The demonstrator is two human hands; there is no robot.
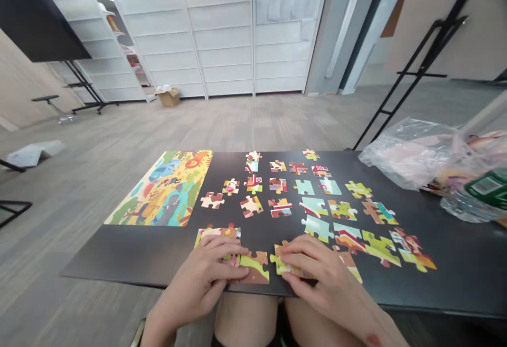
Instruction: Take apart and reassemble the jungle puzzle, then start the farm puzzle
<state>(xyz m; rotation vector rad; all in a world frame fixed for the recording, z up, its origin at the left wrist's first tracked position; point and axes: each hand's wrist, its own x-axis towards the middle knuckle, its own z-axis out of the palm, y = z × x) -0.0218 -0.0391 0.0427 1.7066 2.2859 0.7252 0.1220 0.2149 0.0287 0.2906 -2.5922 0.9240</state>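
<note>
My left hand (pixel 208 270) lies with fingers stretched out over a joined section of jigsaw puzzle (pixel 256 273) at the table's near edge, covering part of it. Just to the right, my right hand (pixel 317 269) pinches a yellow-green puzzle piece (pixel 278 265) between thumb and fingers. A small gap of dark table separates this piece from the joined section. Partly hidden beside my right hand is a brown and green piece (pixel 350 266). Beyond both hands, several loose puzzle pieces (pixel 280 207) are spread out picture side up, some of them linked.
A colourful animal picture board (pixel 162 191) lies at the left of the black table (pixel 158 254). On the right are a clear plastic bag (pixel 412 151) and a plastic bottle with a green label (pixel 483 191). White shelves (pixel 222 35) stand across the carpeted floor.
</note>
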